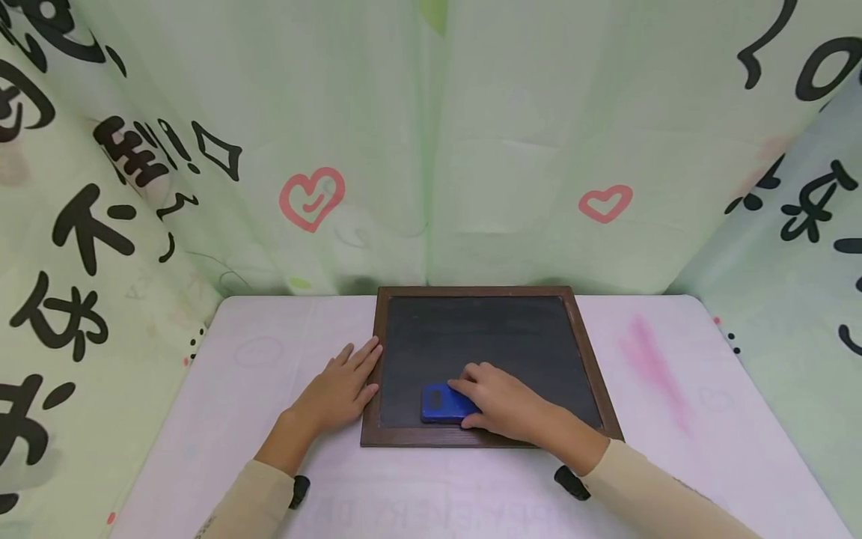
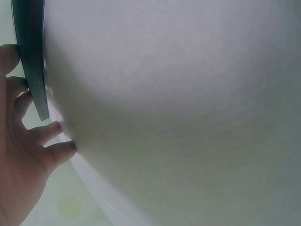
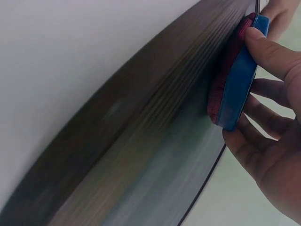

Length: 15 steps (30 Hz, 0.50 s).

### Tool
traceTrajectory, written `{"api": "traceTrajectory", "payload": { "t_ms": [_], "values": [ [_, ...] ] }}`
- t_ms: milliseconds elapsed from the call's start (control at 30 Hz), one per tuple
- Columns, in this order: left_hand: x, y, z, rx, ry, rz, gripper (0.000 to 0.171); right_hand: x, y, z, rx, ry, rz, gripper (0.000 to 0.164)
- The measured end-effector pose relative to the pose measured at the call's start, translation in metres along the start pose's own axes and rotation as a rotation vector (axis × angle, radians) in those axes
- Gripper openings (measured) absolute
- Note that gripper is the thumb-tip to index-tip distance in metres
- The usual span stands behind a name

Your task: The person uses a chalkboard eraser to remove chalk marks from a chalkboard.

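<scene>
A small blackboard (image 1: pixel 485 329) in a brown wooden frame lies on the table. My right hand (image 1: pixel 501 400) grips a blue board eraser (image 1: pixel 441 404) by its right end, low on the board near the front frame edge. In the right wrist view, the eraser (image 3: pixel 239 89) shows a dark red pad (image 3: pixel 225 80) turned to the board, with thumb and fingers on opposite sides of its blue body. My left hand (image 1: pixel 340 389) rests with fingers extended against the frame's left side; in the left wrist view its fingers touch the frame edge (image 2: pixel 30 56) and the tabletop.
A pale cloth covers the table (image 1: pixel 289 329), with a pink smear (image 1: pixel 653 370) right of the board. Behind and on both sides hangs a light green curtain (image 1: pixel 498 150) with hearts and black lettering. Black straps (image 1: pixel 571 483) show at both wrists.
</scene>
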State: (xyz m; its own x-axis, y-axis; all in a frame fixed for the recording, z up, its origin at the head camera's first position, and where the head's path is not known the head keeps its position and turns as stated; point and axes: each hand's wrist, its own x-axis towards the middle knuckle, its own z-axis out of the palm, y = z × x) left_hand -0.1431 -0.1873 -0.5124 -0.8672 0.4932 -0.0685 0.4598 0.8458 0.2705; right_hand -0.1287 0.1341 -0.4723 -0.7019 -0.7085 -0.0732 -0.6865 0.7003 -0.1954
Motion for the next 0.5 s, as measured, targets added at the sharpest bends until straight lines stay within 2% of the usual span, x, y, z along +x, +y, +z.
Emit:
{"api": "traceTrajectory", "payload": {
  "t_ms": [233, 500],
  "values": [
    [0.000, 0.000, 0.001, 0.010, 0.001, -0.009, 0.064, 0.023, -0.023, 0.003, -0.054, -0.014, -0.078, 0.063],
    [0.001, 0.002, 0.000, 0.015, -0.001, -0.017, 0.064, 0.038, -0.040, 0.002, -0.111, 0.000, -0.098, 0.065]
  ]
}}
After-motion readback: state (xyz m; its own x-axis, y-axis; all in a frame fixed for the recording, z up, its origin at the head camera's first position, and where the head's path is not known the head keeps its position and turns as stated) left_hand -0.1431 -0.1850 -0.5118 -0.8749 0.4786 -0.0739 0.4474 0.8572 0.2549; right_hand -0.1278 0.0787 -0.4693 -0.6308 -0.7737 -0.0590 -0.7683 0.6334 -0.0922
